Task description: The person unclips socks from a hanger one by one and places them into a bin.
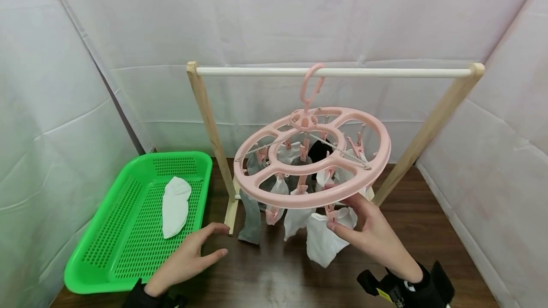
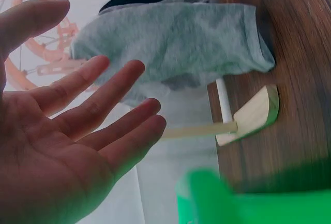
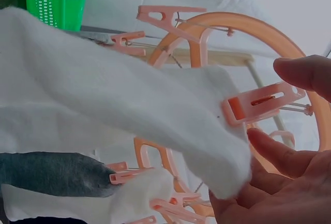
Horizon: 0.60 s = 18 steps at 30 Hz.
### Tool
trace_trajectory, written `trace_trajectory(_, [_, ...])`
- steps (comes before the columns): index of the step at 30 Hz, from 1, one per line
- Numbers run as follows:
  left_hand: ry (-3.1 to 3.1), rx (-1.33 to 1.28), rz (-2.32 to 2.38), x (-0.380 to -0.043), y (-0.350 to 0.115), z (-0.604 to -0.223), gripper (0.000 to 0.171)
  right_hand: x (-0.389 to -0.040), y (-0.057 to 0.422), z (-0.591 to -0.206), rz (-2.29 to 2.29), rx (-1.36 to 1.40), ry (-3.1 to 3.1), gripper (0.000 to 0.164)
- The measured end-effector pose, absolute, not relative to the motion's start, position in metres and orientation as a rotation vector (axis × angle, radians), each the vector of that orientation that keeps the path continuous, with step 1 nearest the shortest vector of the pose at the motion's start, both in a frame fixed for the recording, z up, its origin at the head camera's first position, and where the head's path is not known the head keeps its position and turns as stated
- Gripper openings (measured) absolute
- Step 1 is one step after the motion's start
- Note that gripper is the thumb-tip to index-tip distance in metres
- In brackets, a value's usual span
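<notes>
- Left hand (image 1: 190,258) at 7 o'clock: my fingers are spread, holding nothing, near a green basket (image 1: 139,232) at 8 o'clock containing one loose white sock (image 1: 175,208).
- Right hand (image 1: 376,232) at 4 o'clock: my thumb and fingers part around a pink peg (image 3: 258,104); touching, I cannot tell.
- That peg clips a hanging white sock (image 1: 327,241), at 5 o'clock.
- Pink round hanger (image 1: 295,199), near centre, hooked over a rail (image 1: 385,72).

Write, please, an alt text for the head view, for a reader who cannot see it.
A person's right hand is at a pink peg that clips a white sock to a round pink hanger, which hangs from a white rail. The left hand, empty, is near a green basket where another white sock lies.
</notes>
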<state>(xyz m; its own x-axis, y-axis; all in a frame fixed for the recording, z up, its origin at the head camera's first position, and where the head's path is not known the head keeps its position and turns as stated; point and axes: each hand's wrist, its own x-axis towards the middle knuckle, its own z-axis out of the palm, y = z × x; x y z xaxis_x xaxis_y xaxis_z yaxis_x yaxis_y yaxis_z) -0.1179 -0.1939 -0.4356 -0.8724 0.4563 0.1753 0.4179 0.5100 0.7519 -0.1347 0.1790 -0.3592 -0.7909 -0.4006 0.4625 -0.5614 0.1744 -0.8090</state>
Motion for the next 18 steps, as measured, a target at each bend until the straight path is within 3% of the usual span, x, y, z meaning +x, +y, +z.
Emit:
trace_trajectory(9, [2.493,0.84,1.509,-0.122,-0.159,-0.451,0.04,-0.135,0.176,-0.363,1.722,0.935,-2.305,0.032])
trace_trajectory(18, [2.285,0.88,1.715,-0.134,-0.129,-0.46,0.041,-0.138,0.162,-0.366,1.815,1.009,-2.197,0.023])
